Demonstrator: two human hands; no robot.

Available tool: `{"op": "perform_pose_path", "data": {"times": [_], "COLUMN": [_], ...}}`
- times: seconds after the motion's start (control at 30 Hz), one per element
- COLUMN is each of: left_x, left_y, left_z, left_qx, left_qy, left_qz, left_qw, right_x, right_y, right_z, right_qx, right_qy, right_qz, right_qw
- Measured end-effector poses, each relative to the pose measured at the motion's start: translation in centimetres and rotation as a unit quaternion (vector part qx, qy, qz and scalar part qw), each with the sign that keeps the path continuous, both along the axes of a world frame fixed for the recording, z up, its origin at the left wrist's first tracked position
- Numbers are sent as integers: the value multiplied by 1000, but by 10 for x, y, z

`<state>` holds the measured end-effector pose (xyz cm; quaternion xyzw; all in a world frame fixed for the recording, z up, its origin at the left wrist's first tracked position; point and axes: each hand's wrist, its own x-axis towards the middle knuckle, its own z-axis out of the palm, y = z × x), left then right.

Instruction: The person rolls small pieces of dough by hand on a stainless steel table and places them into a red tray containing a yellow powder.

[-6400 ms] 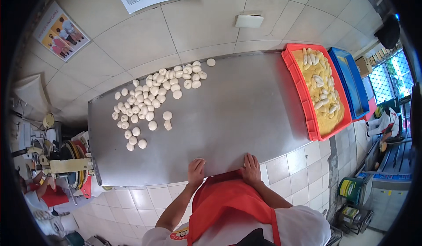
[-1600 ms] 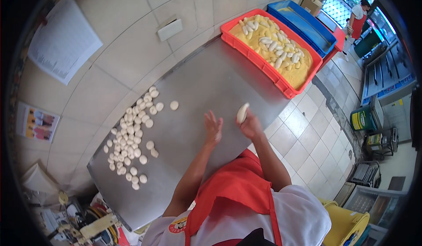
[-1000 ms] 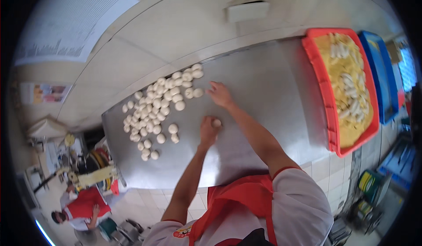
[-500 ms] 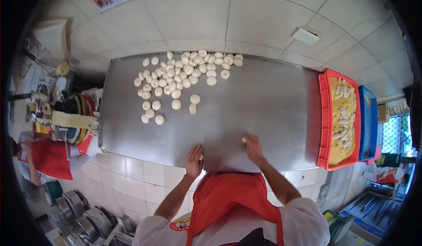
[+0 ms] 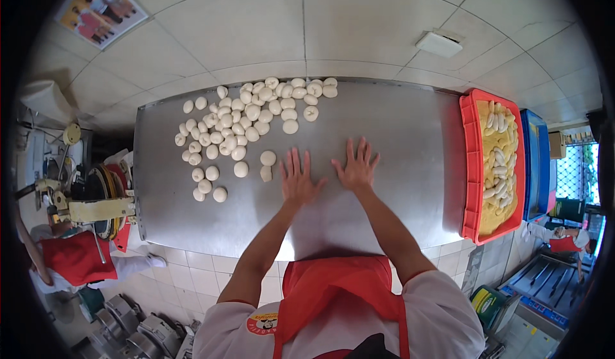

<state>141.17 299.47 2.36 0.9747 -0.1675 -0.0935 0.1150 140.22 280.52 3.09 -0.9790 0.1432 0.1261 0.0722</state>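
Both hands reach forward over the grey metal table (image 5: 403,134), arms stretched. My left hand (image 5: 297,176) lies flat with its fingers spread, just right of a round dough ball (image 5: 268,158) and a smaller uneven dough piece (image 5: 266,173). To its right, my right hand (image 5: 356,166) is also flat, fingers apart and pointing away from me. Neither hand grips anything; whether dough lies under the palms is hidden. Many pale dough balls (image 5: 254,113) crowd the table's far left part, some touching or stacked, others scattered singly.
At the right end stands a red tray (image 5: 471,166) holding yellow crumbs (image 5: 492,223) and white dough pieces (image 5: 500,160). Beyond it is a blue tray (image 5: 535,192). A machine (image 5: 96,209) adjoins the left end, with a person in a red apron (image 5: 78,258) nearby. A tiled wall rises behind.
Both hands have moved forward from the near edge and come closer together, fingers now spread. Earlier each had a small pale piece at it; those pieces no longer show. The view has shifted.
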Motion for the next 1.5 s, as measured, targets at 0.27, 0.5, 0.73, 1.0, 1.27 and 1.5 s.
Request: {"op": "perform_pose_path", "data": {"times": [0.27,0.5,0.73,1.0,1.27,1.5], "left_x": [34,-84,-164,-9,72,1], "left_y": [-21,54,-37,53,86,4], "left_z": [-8,-29,49,5,-31,11], "left_qx": [-6,-177,-476,-127,-62,-289], "left_qy": [-40,152,95,-101,-10,38], "left_qz": [-9,111,-149,59,147,214], "left_qw": [999,966,862,985,987,932], "right_x": [36,-135,-260,-224,-92,118], "right_y": [-26,18,-62,-182,-173,-53], "right_z": [-33,-1,-77,122,24,-61], "right_qx": [88,55,854,850,791,620], "right_qy": [-113,-88,-215,-516,-311,-152], "right_qz": [-7,-6,-389,-61,-364,-256], "right_qw": [990,995,271,91,381,726]}}
